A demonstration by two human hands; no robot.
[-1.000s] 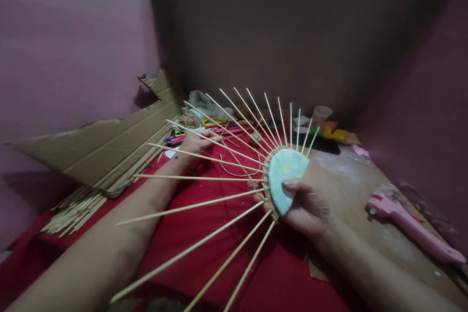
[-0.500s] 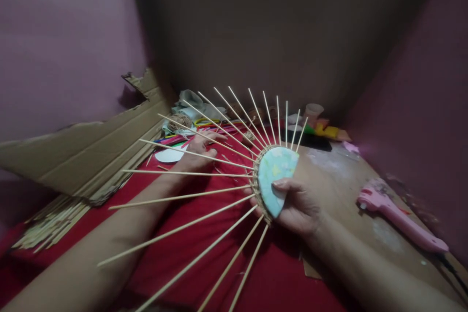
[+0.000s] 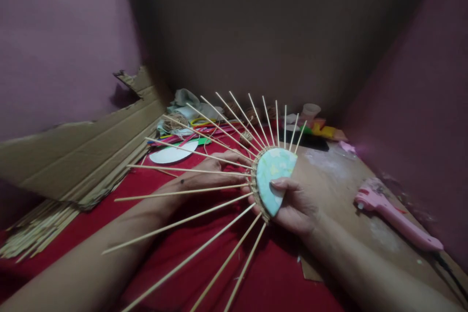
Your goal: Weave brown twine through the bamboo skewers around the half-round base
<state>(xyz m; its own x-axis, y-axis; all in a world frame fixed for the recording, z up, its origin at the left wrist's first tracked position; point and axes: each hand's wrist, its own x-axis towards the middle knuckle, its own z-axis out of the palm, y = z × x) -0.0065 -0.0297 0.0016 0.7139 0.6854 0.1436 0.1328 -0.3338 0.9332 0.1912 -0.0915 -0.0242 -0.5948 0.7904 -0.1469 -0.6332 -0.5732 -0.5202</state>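
My right hand grips a half-disc fan frame, thumb on its pale blue-green patterned face and fingers underneath. Brown twine runs around the curved rim, from which several thin bamboo sticks spread outward like rays. Behind these sticks, my left hand reaches toward the rim with fingers stretched out. Sticks partly cover it, and whether its fingertips touch the rim cannot be made out. A white half-disc lies on the red cloth beyond my left forearm.
A pink glue gun lies on the brown board at right. Cardboard leans at left above a bundle of bamboo sticks. Twine balls, yellow-handled scissors and a clear cup stand or lie at the back.
My left hand has moved right and nearer, from beside the white half-disc to close by the rim. The right hand keeps its hold on the fan frame; the view has shifted slightly.
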